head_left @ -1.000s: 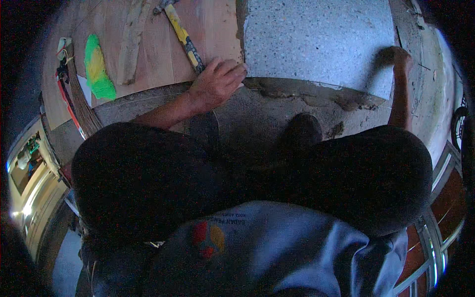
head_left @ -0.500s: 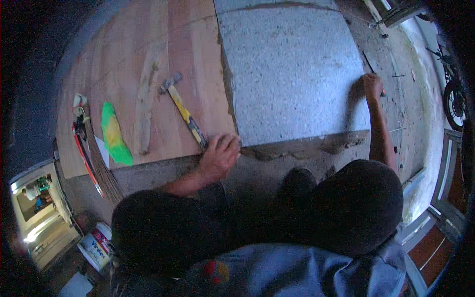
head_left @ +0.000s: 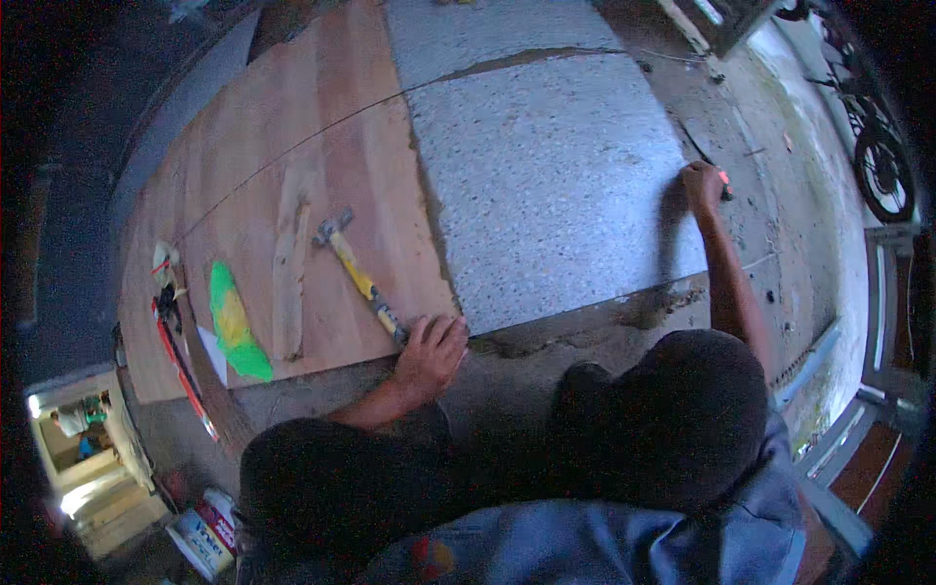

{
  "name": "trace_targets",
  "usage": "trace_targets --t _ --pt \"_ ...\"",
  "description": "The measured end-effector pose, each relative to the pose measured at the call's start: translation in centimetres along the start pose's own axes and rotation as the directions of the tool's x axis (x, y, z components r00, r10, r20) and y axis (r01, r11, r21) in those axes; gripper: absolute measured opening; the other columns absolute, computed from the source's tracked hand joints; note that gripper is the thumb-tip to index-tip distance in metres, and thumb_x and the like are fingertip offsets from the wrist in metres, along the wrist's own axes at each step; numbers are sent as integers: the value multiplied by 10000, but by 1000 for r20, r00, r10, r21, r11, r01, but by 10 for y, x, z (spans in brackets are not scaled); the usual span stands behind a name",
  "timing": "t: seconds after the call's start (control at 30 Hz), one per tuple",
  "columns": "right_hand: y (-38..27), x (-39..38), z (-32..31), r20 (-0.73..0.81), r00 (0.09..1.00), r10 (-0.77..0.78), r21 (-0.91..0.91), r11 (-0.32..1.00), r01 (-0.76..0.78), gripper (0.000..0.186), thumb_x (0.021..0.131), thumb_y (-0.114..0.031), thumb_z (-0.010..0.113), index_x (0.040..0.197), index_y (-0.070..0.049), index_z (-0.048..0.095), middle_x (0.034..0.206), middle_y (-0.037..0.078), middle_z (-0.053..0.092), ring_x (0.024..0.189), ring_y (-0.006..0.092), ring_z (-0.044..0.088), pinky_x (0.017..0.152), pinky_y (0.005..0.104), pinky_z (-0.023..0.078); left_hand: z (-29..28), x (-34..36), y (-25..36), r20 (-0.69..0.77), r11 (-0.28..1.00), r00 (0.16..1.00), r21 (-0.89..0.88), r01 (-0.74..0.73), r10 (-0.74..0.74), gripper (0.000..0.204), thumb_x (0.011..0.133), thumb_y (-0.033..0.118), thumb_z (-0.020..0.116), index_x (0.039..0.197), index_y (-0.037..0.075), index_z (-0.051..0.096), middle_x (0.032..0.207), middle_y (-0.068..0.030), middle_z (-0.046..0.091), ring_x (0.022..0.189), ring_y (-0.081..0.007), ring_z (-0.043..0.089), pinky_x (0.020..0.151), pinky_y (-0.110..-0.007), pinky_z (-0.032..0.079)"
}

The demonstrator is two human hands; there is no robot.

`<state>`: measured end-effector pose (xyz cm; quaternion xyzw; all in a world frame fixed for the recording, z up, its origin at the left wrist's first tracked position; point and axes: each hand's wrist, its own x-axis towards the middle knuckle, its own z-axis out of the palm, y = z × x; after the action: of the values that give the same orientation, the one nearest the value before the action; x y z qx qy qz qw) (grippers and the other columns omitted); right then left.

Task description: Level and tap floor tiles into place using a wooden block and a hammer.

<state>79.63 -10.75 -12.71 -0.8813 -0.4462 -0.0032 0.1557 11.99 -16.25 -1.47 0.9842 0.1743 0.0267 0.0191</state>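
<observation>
My left hand (head_left: 433,357) lies flat, fingers stretched, on the near right corner of a wood-look tile (head_left: 366,283). Just beyond it is a hammer (head_left: 359,278) with a yellow and black handle, whose end comes close to my fingers. To the right is a grey speckled tile (head_left: 546,185), with a mortar-smeared gap between the two. At that tile's far right edge my right hand (head_left: 704,187) is closed round a tool; a thin dark blade (head_left: 697,143) and an orange-and-black end (head_left: 725,184) show beside the fist. The grip itself is hidden.
On the wood-look tile lie a wooden strip (head_left: 291,263), a green and yellow cloth-like piece (head_left: 237,322), a red-edged tool (head_left: 180,361) and a bristly brush (head_left: 216,400). A paint bucket (head_left: 207,534) stands lower left. A motorbike (head_left: 882,175) is far right.
The view has tilted, so the tiles and tools appear lower in the picture. My left hand stays at the tile corner, and my right hand stays closed at the grey tile's right edge.
</observation>
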Motion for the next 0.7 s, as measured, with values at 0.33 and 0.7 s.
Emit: trace_targets --t 0.33,0.7 --pt "-21 -13 -5 -57 998 -13 68 998 17 200 808 -203 644 766 -28 732 819 209 723 810 394 710 743 497 535 -4 1 -2 36 999 999 -43 5 -4 437 919 234 689 1275 -18 668 1419 -182 587 1332 -355 506 1137 -594 343" --pt "-48 -22 -27 -113 988 107 169 982 -87 244 802 -238 666 776 0 712 822 262 692 812 457 690 749 539 539 -14 4 -4 87 998 996 -58 -2 7 443 929 254 682 1287 -5 647 1455 -193 556 1357 -379 477 1146 -616 323"
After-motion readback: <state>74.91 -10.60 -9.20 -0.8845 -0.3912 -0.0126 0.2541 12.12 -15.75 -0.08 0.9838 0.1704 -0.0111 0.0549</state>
